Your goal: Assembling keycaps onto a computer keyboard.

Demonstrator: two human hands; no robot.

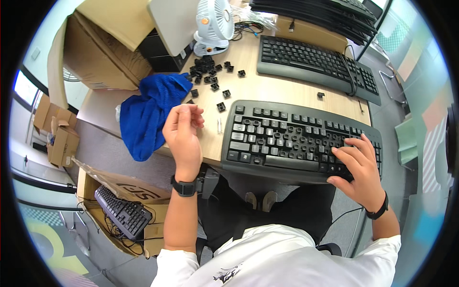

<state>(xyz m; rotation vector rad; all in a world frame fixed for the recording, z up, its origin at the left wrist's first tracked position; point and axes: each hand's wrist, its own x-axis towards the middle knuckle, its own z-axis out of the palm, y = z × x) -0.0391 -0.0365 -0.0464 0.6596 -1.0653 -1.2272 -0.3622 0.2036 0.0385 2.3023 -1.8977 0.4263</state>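
A black keyboard (287, 138) lies on the wooden desk (272, 88) in front of me. My right hand (356, 165) rests on its right end, fingers spread over the keys and thumb at the front edge. My left hand (183, 131) hovers over the desk's left edge, fingers curled together near a blue cloth (148, 112); I cannot tell if anything small is pinched in them. Several loose black keycaps (210, 71) are scattered beyond that hand. A small pale tool (219, 125) lies beside the keyboard's left end.
A second black keyboard (315, 62) lies farther back, with a stack of keyboards (320, 14) behind it. A white desk fan (213, 24) stands at the back. Cardboard boxes (100, 48) sit to the left. An open box on the floor holds another keyboard (122, 213).
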